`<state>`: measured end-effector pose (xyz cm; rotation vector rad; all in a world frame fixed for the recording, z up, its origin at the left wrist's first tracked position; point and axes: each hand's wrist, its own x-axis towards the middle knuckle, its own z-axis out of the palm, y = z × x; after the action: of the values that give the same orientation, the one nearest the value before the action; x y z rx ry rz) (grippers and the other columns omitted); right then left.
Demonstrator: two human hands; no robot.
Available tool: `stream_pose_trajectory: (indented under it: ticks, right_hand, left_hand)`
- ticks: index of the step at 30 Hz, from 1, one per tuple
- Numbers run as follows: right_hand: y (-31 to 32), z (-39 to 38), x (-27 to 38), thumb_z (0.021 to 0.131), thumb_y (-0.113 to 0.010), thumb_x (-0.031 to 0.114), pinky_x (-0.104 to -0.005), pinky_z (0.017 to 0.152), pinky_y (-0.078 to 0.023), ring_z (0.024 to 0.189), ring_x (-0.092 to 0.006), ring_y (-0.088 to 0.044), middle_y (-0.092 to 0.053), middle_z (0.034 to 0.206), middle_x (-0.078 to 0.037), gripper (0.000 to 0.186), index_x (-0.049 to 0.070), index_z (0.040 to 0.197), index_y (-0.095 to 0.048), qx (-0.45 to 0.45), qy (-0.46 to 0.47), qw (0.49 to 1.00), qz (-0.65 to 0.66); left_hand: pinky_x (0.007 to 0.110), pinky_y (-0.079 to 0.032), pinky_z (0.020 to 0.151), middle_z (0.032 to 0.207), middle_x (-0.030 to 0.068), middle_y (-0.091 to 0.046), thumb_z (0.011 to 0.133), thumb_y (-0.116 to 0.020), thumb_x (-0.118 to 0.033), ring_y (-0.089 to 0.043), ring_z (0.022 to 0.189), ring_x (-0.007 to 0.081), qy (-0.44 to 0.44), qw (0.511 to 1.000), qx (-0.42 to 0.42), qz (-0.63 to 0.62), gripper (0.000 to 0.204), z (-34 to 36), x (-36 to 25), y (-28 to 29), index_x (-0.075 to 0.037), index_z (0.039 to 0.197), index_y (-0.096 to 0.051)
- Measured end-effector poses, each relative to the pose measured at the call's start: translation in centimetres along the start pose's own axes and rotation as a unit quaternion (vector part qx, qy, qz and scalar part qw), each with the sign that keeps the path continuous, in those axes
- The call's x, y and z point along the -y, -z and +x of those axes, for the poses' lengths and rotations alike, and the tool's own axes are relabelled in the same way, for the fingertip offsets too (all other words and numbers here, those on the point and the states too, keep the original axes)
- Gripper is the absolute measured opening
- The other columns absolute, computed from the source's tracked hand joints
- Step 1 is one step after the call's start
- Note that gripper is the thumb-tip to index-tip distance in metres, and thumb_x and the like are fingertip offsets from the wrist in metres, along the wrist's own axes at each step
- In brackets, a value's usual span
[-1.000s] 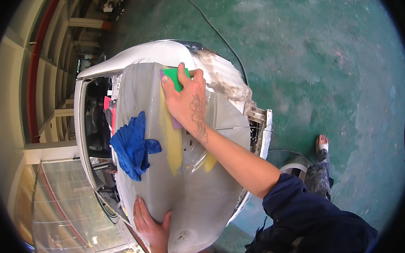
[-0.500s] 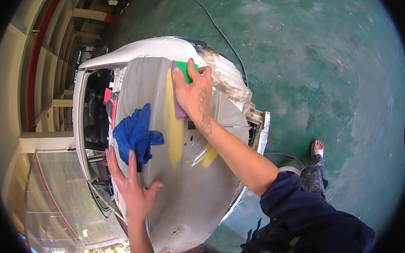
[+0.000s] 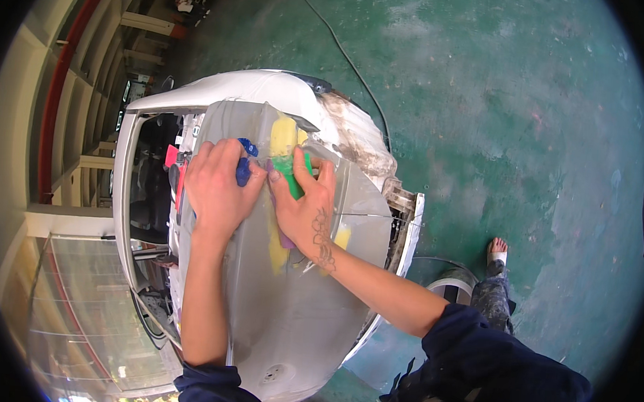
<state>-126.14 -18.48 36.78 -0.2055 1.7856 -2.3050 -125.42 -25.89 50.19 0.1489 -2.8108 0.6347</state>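
My left hand (image 3: 217, 184) is closed around a bunched blue cloth (image 3: 243, 172), most of it hidden under the fingers. Close beside it, my right hand (image 3: 308, 213) grips a green sanding block (image 3: 292, 183) with a purple sheet (image 3: 285, 240) along its underside. Both hands are over a grey car panel (image 3: 279, 322), where the block appears to rest. Yellow filler (image 3: 284, 136) shows in patches ahead of the block and below it. The fingertips of the two hands nearly meet.
A white car body (image 3: 248, 88) with a dirty, stripped corner surrounds the panel. Wet-looking green floor (image 3: 479, 122) lies to the right, crossed by a dark hose (image 3: 348, 53). Near my foot (image 3: 498, 248) stands a bucket (image 3: 455, 282). A red pipe (image 3: 70, 64) runs at left.
My left hand has closed on the blue cloth and moved forward beside the right hand. The block has come back toward me, uncovering yellow filler at the panel's far end.
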Motion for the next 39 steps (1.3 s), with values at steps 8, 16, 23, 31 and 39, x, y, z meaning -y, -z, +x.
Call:
stream_pose_trajectory:
  ticks: [8, 16, 23, 31, 39]
  right_hand:
    - [0.9, 8.1, 0.0, 0.096, -0.07, 0.037, -0.0494, 0.103, -0.047, 0.116, -0.0441, -0.054, -0.055, 0.127, -0.025, 0.061, 0.0, 0.145, -0.063, 0.008, -0.077, 0.995, -0.058]
    - [0.4, 12.0, 0.2, 0.097, -0.065, 0.046, -0.0508, 0.1, -0.049, 0.118, -0.0423, -0.055, -0.054, 0.13, -0.021, 0.065, 0.003, 0.145, -0.063, 0.038, -0.065, 0.994, -0.073]
    - [-0.8, 3.9, -0.4, 0.095, -0.07, 0.043, -0.0502, 0.101, -0.048, 0.117, -0.0423, -0.055, -0.055, 0.127, -0.023, 0.064, 0.002, 0.143, -0.065, 0.023, -0.031, 0.999, -0.033]
    - [-0.4, 8.8, 0.9, 0.093, -0.072, 0.047, -0.0487, 0.103, -0.049, 0.124, -0.0402, -0.057, -0.056, 0.13, -0.024, 0.066, 0.002, 0.14, -0.068, 0.045, -0.069, 0.993, -0.084]
    - [0.3, 13.4, 0.9, 0.095, -0.067, 0.047, -0.0503, 0.101, -0.05, 0.122, -0.0421, -0.055, -0.055, 0.135, -0.02, 0.066, 0.004, 0.144, -0.065, 0.065, -0.067, 0.992, -0.088]
  left_hand:
    - [0.044, -0.046, 0.069, 0.082, 0.0093, -0.061, 0.078, -0.075, -0.013, -0.058, 0.079, 0.0321, 0.015, 0.999, 0.03, 0.01, 0.019, -3.5, -2.0, 2.0, -0.006, 0.083, -0.058]
    - [0.045, -0.047, 0.069, 0.078, 0.0107, -0.059, 0.077, -0.074, -0.011, -0.057, 0.077, 0.0348, 0.002, 1.0, 0.018, 0.025, 0.018, -3.2, -2.0, 2.9, -0.005, 0.08, -0.057]
    - [0.043, -0.047, 0.074, 0.083, 0.0067, -0.064, 0.078, -0.075, -0.018, -0.061, 0.086, 0.0295, -0.038, 0.999, 0.022, 0.011, 0.017, 1.4, -0.8, 0.3, -0.008, 0.081, -0.062]
    - [0.045, -0.047, 0.077, 0.092, 0.0084, -0.064, 0.08, -0.075, -0.017, -0.059, 0.09, 0.0318, -0.001, 0.999, 0.025, 0.029, 0.019, -0.9, -1.6, 1.8, -0.008, 0.089, -0.061]
    - [0.051, -0.046, 0.095, 0.106, 0.015, -0.063, 0.084, -0.074, -0.01, -0.058, 0.109, 0.0403, 0.113, 0.992, 0.045, 0.037, 0.024, -12.6, -2.1, 7.2, -0.002, 0.1, -0.06]
